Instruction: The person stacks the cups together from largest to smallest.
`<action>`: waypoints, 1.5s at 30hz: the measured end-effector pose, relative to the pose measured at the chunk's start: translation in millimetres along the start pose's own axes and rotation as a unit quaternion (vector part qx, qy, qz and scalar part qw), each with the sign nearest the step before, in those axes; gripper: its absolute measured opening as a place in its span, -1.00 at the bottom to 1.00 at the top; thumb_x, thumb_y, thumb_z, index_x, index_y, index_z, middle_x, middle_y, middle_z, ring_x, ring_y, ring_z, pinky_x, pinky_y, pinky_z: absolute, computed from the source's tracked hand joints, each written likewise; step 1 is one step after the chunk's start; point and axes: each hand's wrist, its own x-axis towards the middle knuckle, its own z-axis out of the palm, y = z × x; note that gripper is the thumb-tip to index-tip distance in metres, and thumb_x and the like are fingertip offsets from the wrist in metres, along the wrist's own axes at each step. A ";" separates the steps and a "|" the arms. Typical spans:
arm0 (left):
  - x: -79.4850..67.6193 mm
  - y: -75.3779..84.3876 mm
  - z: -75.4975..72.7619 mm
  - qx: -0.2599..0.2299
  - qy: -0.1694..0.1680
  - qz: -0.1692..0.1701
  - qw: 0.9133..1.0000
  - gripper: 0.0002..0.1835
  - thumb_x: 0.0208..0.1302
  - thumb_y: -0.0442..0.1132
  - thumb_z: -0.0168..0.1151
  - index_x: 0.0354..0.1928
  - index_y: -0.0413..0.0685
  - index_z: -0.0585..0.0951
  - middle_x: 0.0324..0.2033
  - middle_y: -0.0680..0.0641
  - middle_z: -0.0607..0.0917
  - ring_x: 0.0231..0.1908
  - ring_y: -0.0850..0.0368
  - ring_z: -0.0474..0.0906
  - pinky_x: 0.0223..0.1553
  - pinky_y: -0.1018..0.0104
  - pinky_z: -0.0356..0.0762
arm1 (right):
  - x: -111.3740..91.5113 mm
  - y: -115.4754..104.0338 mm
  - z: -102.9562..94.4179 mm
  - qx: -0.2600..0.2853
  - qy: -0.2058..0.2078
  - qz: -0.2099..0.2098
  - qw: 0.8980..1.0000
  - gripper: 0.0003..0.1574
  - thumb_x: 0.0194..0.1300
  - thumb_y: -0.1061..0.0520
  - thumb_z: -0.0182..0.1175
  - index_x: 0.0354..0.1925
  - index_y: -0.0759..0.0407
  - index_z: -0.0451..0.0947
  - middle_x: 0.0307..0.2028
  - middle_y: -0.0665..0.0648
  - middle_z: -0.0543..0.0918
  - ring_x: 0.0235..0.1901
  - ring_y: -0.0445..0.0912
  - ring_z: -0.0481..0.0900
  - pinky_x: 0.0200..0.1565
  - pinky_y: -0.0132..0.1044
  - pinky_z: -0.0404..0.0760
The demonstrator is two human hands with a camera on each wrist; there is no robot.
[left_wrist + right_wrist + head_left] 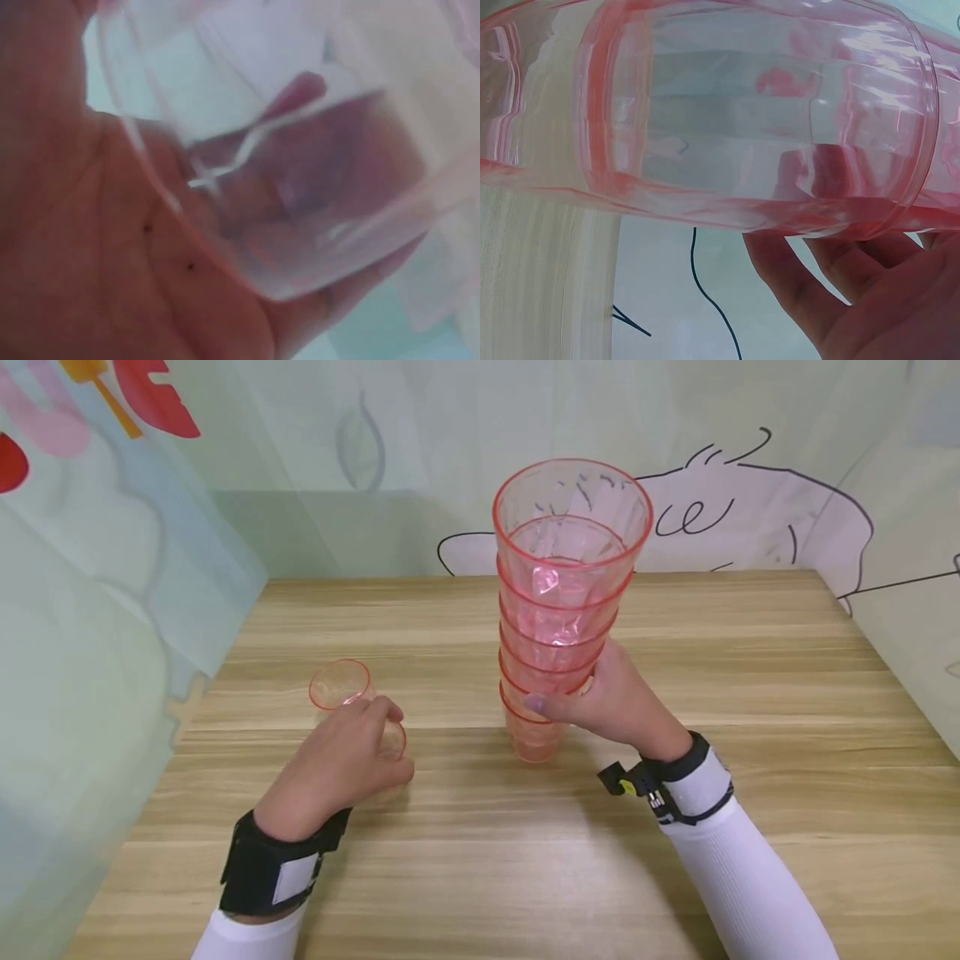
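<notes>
My right hand (622, 706) grips a tall stack of clear pink plastic cups (558, 631) from the right side, its thumb across the lower part. Several cups are nested with their mouths up, and the stack leans a little. Whether its base touches the table cannot be seen for sure. To the left, my left hand (337, 768) is curled round a single clear pink cup (394, 739), mostly covered by the fingers in the head view. The left wrist view has this cup (322, 255) against the palm. Just behind that hand stands another such cup (340, 683), its lower part hidden.
The wood-grain table (465, 877) lies beneath both hands. A pale printed curtain (300, 527) closes off the back and left side, with line drawings behind the stack. Both wrists wear black straps (262, 868) with cameras.
</notes>
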 end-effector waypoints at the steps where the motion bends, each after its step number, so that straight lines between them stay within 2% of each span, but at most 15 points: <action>1: 2.1 2.8 -2.3 0.002 -0.001 0.001 1.000 -0.60 -0.06 -0.18 0.29 -0.12 -0.19 0.58 -0.19 -0.09 0.64 -0.21 -0.04 0.52 -0.20 0.07 0.50 | -0.1 0.1 -0.1 -0.002 0.000 -0.001 1.000 -0.22 0.02 0.13 0.53 0.19 0.14 0.43 0.01 0.05 0.65 0.00 -0.05 0.62 0.15 -0.07 0.54; 5: 11.4 14.8 -11.2 0.008 -0.007 0.002 1.000 -0.55 -0.04 -0.14 0.27 -0.07 -0.21 0.59 -0.29 -0.05 0.65 -0.36 0.02 0.52 -0.33 0.13 0.49 | -0.4 0.7 -1.3 -0.001 -0.001 -0.005 1.000 -0.21 0.03 0.12 0.53 0.20 0.14 0.42 0.03 0.05 0.65 0.02 -0.04 0.62 0.16 -0.06 0.54; 11: 22.5 31.8 -22.2 -0.020 -0.036 -0.023 0.999 -0.35 0.03 -0.05 0.26 0.17 -0.25 0.52 -0.55 -0.01 0.53 -0.54 0.09 0.43 -0.47 0.21 0.41 | -2.3 -0.8 -1.5 -0.002 0.002 -0.001 1.000 -0.21 0.02 0.11 0.53 0.19 0.14 0.43 0.02 0.05 0.65 0.01 -0.04 0.62 0.16 -0.05 0.54; 14: 23.8 35.5 -25.5 -0.028 -0.039 -0.023 0.999 -0.33 0.07 -0.01 0.27 0.20 -0.25 0.51 -0.46 -0.05 0.62 -0.50 0.10 0.50 -0.40 0.19 0.47 | -3.7 -1.4 -1.3 0.001 0.003 0.004 1.000 -0.20 0.01 0.11 0.54 0.19 0.12 0.42 0.02 0.04 0.65 0.00 -0.04 0.62 0.14 -0.05 0.55; 19: 21.0 36.5 -28.2 -0.011 -0.021 -0.016 1.000 -0.49 0.19 0.07 0.22 0.04 -0.16 0.61 -0.10 -0.10 0.71 -0.21 0.01 0.62 -0.18 0.09 0.55 | -6.2 -1.7 -1.6 0.005 -0.003 0.006 1.000 -0.19 0.00 0.11 0.55 0.19 0.10 0.42 0.01 0.03 0.65 -0.01 -0.04 0.62 0.12 -0.06 0.57; 23: 18.9 36.5 -31.1 -0.001 -0.005 -0.009 1.000 -0.55 0.29 0.12 0.15 0.02 -0.04 0.62 -0.06 -0.07 0.70 -0.11 -0.06 0.61 -0.18 0.02 0.54 | -6.0 -1.6 -2.4 0.005 -0.008 -0.001 1.000 -0.16 0.01 0.09 0.56 0.22 0.09 0.41 0.03 0.02 0.64 0.02 -0.04 0.61 0.15 -0.07 0.55; 28: 17.8 38.9 -35.0 0.005 0.030 0.035 0.999 -0.58 0.36 0.17 0.14 0.06 0.08 0.62 -0.09 -0.03 0.68 -0.14 -0.01 0.60 -0.17 0.01 0.50 | -4.1 -2.5 -2.9 0.002 -0.003 0.000 1.000 -0.19 0.02 0.03 0.56 0.19 0.12 0.44 0.00 0.05 0.66 0.00 -0.03 0.62 0.16 -0.06 0.53; 31: 19.3 41.3 -37.9 -0.008 0.048 0.053 0.997 -0.58 0.35 0.19 0.16 0.04 0.09 0.63 -0.12 -0.02 0.66 -0.15 0.04 0.60 -0.18 0.03 0.51 | -3.7 -1.7 -3.2 0.000 -0.003 0.001 1.000 -0.17 0.02 0.02 0.56 0.21 0.12 0.43 0.02 0.04 0.65 0.01 -0.04 0.62 0.16 -0.07 0.53; 36: 24.6 44.2 -42.6 -0.036 0.053 0.049 0.997 -0.49 0.22 0.26 0.28 0.06 0.12 0.58 -0.06 0.03 0.64 -0.10 0.09 0.60 -0.18 0.03 0.57 | -3.0 1.3 -3.2 0.004 -0.005 0.004 1.000 -0.15 0.02 0.05 0.56 0.24 0.09 0.40 0.05 0.03 0.64 0.04 -0.04 0.61 0.16 -0.06 0.54; 38: 26.9 45.3 -44.5 -0.054 0.042 0.044 0.997 -0.46 0.16 0.22 0.34 0.09 0.12 0.54 -0.02 0.06 0.63 -0.06 0.09 0.59 -0.15 0.04 0.56 | -3.0 1.8 -3.8 0.001 -0.001 0.005 1.000 -0.16 0.02 0.03 0.56 0.23 0.09 0.41 0.03 0.03 0.64 0.02 -0.04 0.62 0.16 -0.05 0.54; 41: 29.0 46.3 -49.4 -0.096 0.028 0.045 0.994 -0.45 0.12 0.03 0.38 0.15 0.06 0.50 0.04 0.03 0.60 -0.01 0.06 0.57 -0.05 0.03 0.55 | -2.3 3.5 -4.4 -0.003 -0.001 -0.003 1.000 -0.14 0.02 0.01 0.56 0.24 0.07 0.40 0.06 0.02 0.64 0.04 -0.04 0.61 0.16 -0.06 0.54; 45: 30.3 47.5 -53.8 -0.138 0.037 0.057 0.988 -0.40 0.08 -0.15 0.36 0.21 -0.01 0.46 0.08 0.02 0.55 0.03 0.02 0.55 0.05 0.04 0.52 | -3.1 5.6 -4.8 0.000 -0.004 -0.009 1.000 -0.14 0.03 0.00 0.55 0.24 0.08 0.39 0.06 0.04 0.63 0.05 -0.03 0.61 0.16 -0.06 0.55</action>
